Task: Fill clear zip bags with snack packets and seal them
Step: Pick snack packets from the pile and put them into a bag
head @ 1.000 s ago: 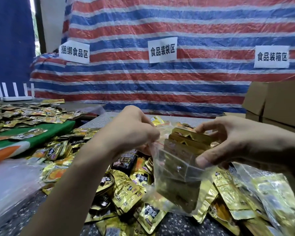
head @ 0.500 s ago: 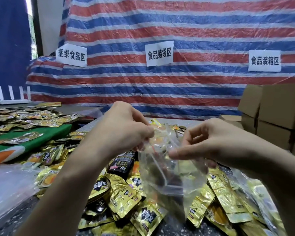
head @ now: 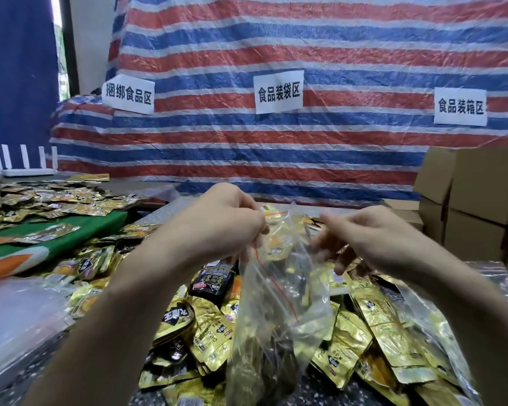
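Head view.
- Zip bag [head: 276,303]: 1, centre, hanging over pile. Gold packets inside; red zip strip looks unclosed. Judged filled, sealing left.
- Left hand [head: 226,227]: 11 o'clock of bag, fingers pinching top corner.
- Right hand [head: 373,244]: 2 o'clock of bag, blurred; finger state cannot tell.
- Loose snack packets [head: 379,332]: dozens, uncountable.
- Wall signs [head: 277,90]: 3.
- Cardboard boxes [head: 481,200]: 3 o'clock, several.

Head-worn; faces forward, down; near packets [head: 214,326]
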Available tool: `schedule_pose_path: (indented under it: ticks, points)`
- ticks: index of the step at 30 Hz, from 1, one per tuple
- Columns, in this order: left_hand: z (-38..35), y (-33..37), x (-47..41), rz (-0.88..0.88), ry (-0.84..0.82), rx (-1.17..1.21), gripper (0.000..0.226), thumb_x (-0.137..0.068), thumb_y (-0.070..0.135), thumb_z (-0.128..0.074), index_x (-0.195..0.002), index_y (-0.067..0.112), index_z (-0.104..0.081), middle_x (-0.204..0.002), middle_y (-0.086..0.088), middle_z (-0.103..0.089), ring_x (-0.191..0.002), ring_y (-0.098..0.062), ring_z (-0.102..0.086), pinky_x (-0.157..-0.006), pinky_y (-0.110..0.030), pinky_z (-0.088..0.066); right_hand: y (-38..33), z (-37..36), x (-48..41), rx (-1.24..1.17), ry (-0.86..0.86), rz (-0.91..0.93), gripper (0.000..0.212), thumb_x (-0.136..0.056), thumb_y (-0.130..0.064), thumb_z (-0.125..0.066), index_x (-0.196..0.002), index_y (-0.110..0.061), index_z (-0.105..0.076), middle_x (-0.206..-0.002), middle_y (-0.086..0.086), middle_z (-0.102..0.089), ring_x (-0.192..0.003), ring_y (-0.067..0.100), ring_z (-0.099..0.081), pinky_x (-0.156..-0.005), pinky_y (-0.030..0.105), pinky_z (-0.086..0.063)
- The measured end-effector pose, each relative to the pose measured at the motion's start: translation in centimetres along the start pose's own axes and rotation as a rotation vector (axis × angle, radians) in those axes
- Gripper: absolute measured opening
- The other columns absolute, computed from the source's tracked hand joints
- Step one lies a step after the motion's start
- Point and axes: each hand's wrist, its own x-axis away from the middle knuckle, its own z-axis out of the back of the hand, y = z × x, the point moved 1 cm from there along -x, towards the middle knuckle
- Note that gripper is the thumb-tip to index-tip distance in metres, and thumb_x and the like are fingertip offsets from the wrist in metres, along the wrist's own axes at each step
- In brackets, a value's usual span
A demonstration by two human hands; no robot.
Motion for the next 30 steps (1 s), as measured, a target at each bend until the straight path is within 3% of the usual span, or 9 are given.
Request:
schedule_pose_path:
  ticks: [3,6,8,11,16,19,21,24,30]
  points:
    - [-0.2,0.0,-0.2,0.014,-0.016,-0.026,0.023,-0.096,0.003,-0.05,-0.086,-0.001,-0.07,-0.068,-0.011,-0.062,-0.04,-0.01,-0.046,-0.037,-0.016,-0.033,2.8,-1.3,-1.9,0.315,0.07,-0.104,0.04,-0.092,-0.045,-0.063,-0.086,-0.007,-0.07,-0.085,0.009,-0.071,-0.075,0.022,-0.068,-0.07,0.037,-0.058]
    - [-0.3,0.0,-0.4,0.018,-0.028,-0.021,0.022,-0.096,0.003,-0.051,-0.084,0.002,-0.069,-0.062,-0.006,-0.061,-0.036,-0.007,-0.046,-0.036,-0.016,-0.034,4.2,-4.0,-2.7,0.331,0.068,-0.239,0.066,-0.079,-0.074,-0.057,-0.076,-0.009,-0.062,-0.064,0.004,-0.055,-0.058,0.024,-0.049,-0.061,0.035,-0.044]
    - [-0.3,0.0,-0.6,0.016,-0.031,-0.01,0.022,-0.096,0.003,-0.051,-0.084,0.001,-0.068,-0.062,-0.006,-0.061,-0.036,-0.008,-0.047,-0.035,-0.017,-0.035,4.8,-5.9,-2.9,0.388,0.066,-0.275,0.079,-0.071,-0.085,-0.05,-0.083,-0.008,-0.063,-0.074,0.001,-0.061,-0.067,0.021,-0.054,-0.075,0.035,-0.051]
    - [-0.3,-0.3,-0.8,0.019,-0.024,-0.005,0.022,-0.095,0.001,-0.05,-0.084,0.0,-0.069,-0.061,-0.005,-0.061,-0.037,-0.009,-0.047,-0.036,-0.017,-0.035,5.4,-7.5,-2.8,0.533,0.134,-0.278,0.036,-0.095,-0.05,-0.051,-0.091,-0.014,-0.052,-0.086,0.0,-0.055,-0.086,0.024,-0.055,-0.082,0.032,-0.043]
    - [-0.2,-0.4,-0.9,0.019,-0.019,-0.015,0.022,-0.095,0.003,-0.051,-0.085,0.001,-0.07,-0.059,-0.002,-0.06,-0.041,-0.01,-0.047,-0.036,-0.016,-0.034,5.7,-6.8,-3.3,0.128,0.081,-0.25,0.041,-0.077,-0.044,-0.077,-0.083,-0.006,-0.06,-0.076,0.01,-0.054,-0.071,0.023,-0.047,-0.067,0.037,-0.038]
    - [-0.3,-0.5,-1.0,0.033,-0.023,-0.015,0.023,-0.096,0.005,-0.051,-0.085,0.002,-0.07,-0.061,-0.003,-0.06,-0.041,-0.009,-0.046,-0.036,-0.016,-0.034,5.2,-5.3,-3.5,0.051,0.14,-0.25,0.014,-0.079,-0.02,-0.073,-0.08,-0.011,-0.062,-0.074,0.012,-0.048,-0.067,0.021,-0.042,-0.062,0.036,-0.031]
    - [-0.3,-0.6,-1.1,0.036,-0.022,-0.011,0.023,-0.096,0.005,-0.05,-0.084,0.003,-0.07,-0.063,-0.003,-0.06,-0.04,-0.007,-0.046,-0.037,-0.017,-0.035,5.0,-4.2,-3.7,0.06,0.225,-0.229,0.011,-0.081,-0.014,-0.068,-0.076,-0.007,-0.062,-0.071,0.016,-0.053,-0.061,0.027,-0.05,-0.053,0.038,-0.045]
    - [-0.3,-0.7,-1.1,0.031,-0.024,-0.007,0.022,-0.096,0.004,-0.05,-0.083,0.003,-0.069,-0.062,-0.003,-0.06,-0.037,-0.005,-0.047,-0.037,-0.016,-0.035,4.5,-2.4,-3.4,0.023,0.384,-0.185,0.012,-0.087,-0.009,-0.062,-0.082,0.002,-0.064,-0.084,0.02,-0.07,-0.072,0.032,-0.068,-0.064,0.053,-0.062]
    - [-0.2,-0.8,-1.2,0.033,-0.029,-0.002,0.02,-0.096,0.005,-0.051,-0.088,0.002,-0.069,-0.062,-0.002,-0.06,-0.034,-0.003,-0.047,-0.036,-0.015,-0.035,2.1,1.3,-1.2,-0.285,0.607,0.012,0.015,-0.099,-0.014,-0.057,-0.086,-0.016,-0.063,-0.088,0.01,-0.069,-0.073,0.025,-0.071,-0.048,0.033,-0.058]
